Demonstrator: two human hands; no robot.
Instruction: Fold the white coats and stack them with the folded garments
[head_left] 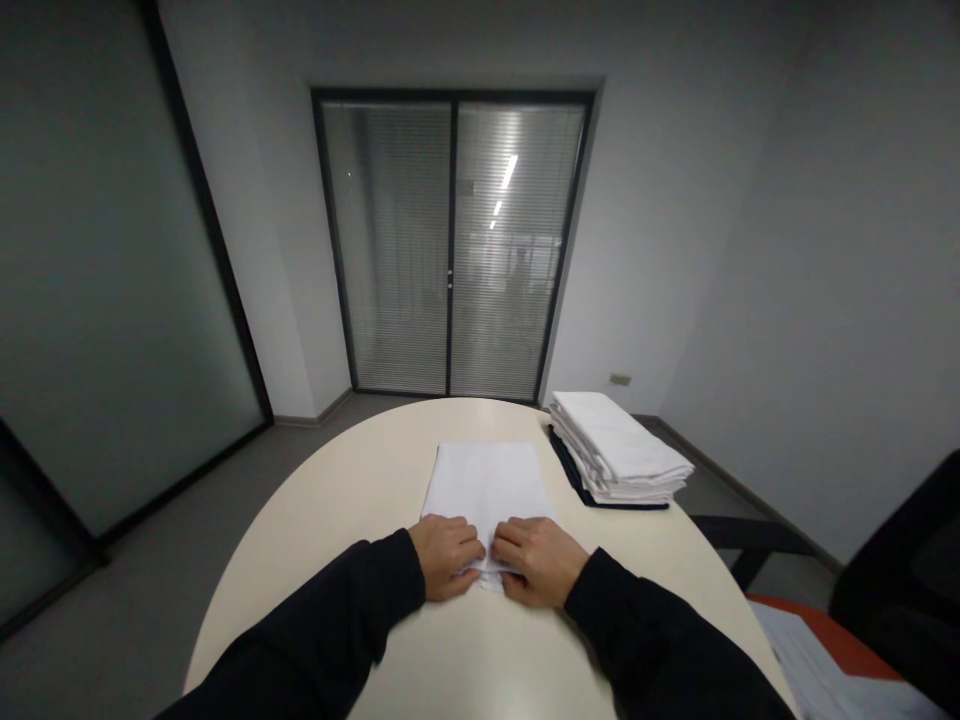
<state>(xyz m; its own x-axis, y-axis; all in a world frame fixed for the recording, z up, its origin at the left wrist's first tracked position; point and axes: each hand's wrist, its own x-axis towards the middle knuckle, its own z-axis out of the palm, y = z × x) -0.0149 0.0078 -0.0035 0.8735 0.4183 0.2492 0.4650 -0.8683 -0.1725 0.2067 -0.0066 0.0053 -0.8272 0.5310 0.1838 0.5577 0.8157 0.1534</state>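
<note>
A white cloth (pixel 487 480) lies flat on the round cream table (pixel 360 470), straight in front of me. My left hand (pixel 448 557) grips its near edge, fingers on top and thumb beneath. Close beside it, my right hand (pixel 536 560) pinches the same edge in the same way. A small crumpled bit of white fabric shows between the two thumbs. The hands are near each other but apart.
A stack of folded white cloths (pixel 619 445) rests on a dark folded cloth (pixel 570 465) at the table's back right. Beyond the right edge are a black chair (pixel 900 590) and papers (pixel 825 665) with something orange-red.
</note>
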